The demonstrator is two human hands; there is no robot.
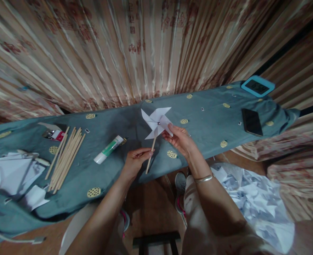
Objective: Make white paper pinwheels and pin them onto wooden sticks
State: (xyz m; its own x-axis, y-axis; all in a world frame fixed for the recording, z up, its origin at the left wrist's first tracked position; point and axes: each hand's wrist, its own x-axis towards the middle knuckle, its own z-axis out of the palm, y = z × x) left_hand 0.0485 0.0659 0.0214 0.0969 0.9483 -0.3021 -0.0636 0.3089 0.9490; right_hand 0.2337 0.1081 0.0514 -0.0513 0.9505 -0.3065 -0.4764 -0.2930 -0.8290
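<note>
The left hand (135, 161) pinched the paper pinwheel's (156, 122) wooden stick (150, 156); the right hand's (179, 140) fingers gripped one white blade.

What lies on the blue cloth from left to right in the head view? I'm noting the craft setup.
White paper sheets → wooden sticks → glue stick → left hand → paper pinwheel → right hand → black phone → blue digital clock.
</note>
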